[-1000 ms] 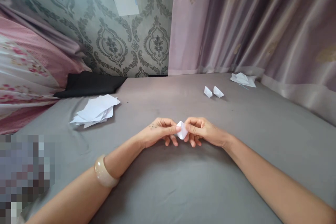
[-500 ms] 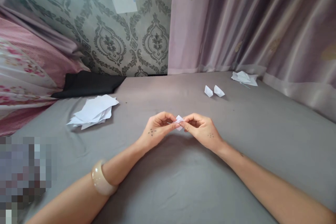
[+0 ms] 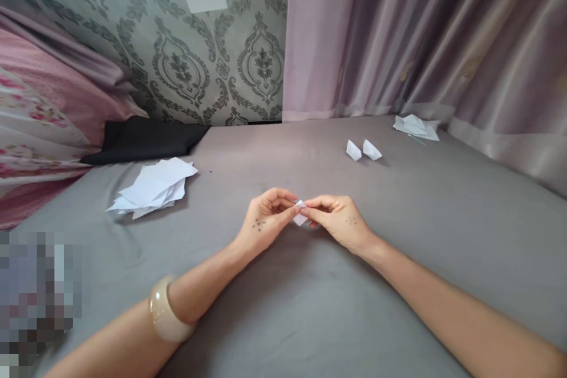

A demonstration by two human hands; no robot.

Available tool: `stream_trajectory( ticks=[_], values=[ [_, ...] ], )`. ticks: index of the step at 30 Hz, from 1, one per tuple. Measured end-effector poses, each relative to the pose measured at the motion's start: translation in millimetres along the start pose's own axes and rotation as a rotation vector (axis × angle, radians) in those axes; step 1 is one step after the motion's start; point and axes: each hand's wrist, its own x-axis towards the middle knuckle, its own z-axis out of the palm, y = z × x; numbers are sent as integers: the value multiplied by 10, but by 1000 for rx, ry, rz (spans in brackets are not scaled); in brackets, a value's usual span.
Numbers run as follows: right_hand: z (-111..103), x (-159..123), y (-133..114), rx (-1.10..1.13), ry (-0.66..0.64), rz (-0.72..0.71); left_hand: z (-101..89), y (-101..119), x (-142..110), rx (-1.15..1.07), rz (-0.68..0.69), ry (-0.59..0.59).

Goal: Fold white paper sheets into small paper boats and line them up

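The paper (image 3: pixel 300 220) is small, white and folded, roughly diamond-shaped, one corner pointing away; it sits pinched between the left hand (image 3: pixel 262 220) and right hand (image 3: pixel 344 220), its sides partly hidden.

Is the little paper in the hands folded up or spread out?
Folded up: the little paper, pinched by the left hand and right hand, makes a small, pointy diamond shape. Fingers hide its middle.

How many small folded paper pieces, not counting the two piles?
3. One folded piece is pinched between the left hand and right hand; a left loose piece and a right loose piece sit side by side on the gray cloth.
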Motion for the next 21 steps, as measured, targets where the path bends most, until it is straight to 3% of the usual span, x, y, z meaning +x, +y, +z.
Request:
stream_trajectory(
  ticks=[6, 11, 14, 21],
  values=[
    [69, 0, -54, 179, 189, 87, 66, 23, -21, -20, -111, -37],
    [138, -49, -17, 303, 185, 148, 91, 30, -33, -39, -153, 67],
    [138, -63, 1, 228, 109, 162, 66, 44, -20, -18, -146, 103],
    [101, -80, -47, -110, 16, 6, 40, 63, -6, 47, -144, 93]
  ],
)
